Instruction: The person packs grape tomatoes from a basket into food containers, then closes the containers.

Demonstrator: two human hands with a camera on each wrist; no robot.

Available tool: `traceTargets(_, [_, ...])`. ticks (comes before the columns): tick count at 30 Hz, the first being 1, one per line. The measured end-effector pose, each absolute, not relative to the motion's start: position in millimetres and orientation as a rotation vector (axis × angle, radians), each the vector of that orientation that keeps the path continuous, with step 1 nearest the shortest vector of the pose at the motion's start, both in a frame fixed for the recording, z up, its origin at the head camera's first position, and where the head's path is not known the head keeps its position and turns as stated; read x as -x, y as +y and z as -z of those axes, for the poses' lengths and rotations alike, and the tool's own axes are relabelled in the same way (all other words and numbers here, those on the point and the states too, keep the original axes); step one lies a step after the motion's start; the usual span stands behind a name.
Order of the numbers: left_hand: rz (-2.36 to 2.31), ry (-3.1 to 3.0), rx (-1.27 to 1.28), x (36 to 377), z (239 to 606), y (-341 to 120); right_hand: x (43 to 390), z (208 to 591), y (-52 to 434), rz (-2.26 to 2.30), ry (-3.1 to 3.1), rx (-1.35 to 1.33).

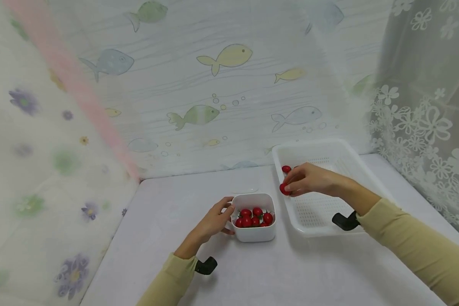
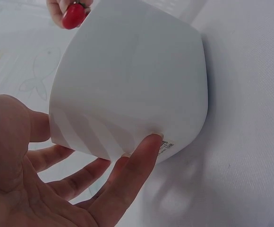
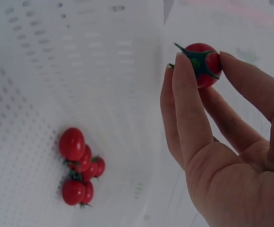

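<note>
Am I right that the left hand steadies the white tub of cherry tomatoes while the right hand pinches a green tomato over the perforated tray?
Not quite: the tomato in the right hand is red, with only a green stem cap, as the right wrist view shows. The rest holds: the left hand steadies the white tub, and the pinch is over the perforated tray.

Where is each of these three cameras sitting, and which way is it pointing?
Head: worn on the head, looking forward and down at the grey table; both hands and beige sleeves show.
Left wrist: low beside the left hand, facing the small white plastic tub; palm and fingers show.
Right wrist: behind the right hand, looking past the pinched red cherry tomato into the white perforated tray.
Shared: all three views show that tomato; the head view also shows the tub and tray.
</note>
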State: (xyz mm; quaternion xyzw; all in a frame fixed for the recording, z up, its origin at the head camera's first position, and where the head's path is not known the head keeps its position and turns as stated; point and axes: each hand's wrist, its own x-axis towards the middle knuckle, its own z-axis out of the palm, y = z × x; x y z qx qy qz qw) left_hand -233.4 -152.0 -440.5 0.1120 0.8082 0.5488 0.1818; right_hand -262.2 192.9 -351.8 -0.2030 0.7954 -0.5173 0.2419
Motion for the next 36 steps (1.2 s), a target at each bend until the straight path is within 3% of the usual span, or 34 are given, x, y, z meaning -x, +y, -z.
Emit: traceTargets(36, [-1.551,2.280,-0.327,233.9,442.1,-152.7,227.7,369.4,115.7,1.232,2.567,0.689])
